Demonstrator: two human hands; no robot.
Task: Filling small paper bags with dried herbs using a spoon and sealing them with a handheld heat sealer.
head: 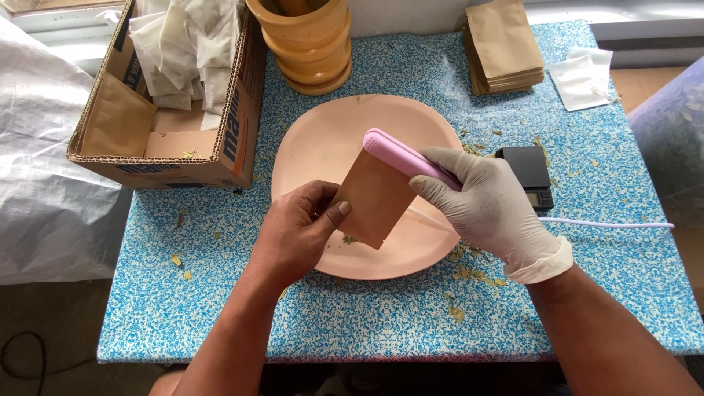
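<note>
My bare left hand pinches the lower left edge of a small brown paper pouch, held above a pale pink plate. My right hand, in a white glove, grips a pink clamp-style heat sealer whose jaws are shut on the pouch's upper edge. A thin lilac cord runs from the sealer to the right across the table.
A blue speckled table carries leaf crumbs, a black pocket scale, a stack of brown pouches, a white filter bag, stacked orange tubs and a cardboard box of white bags. White sacks flank both sides.
</note>
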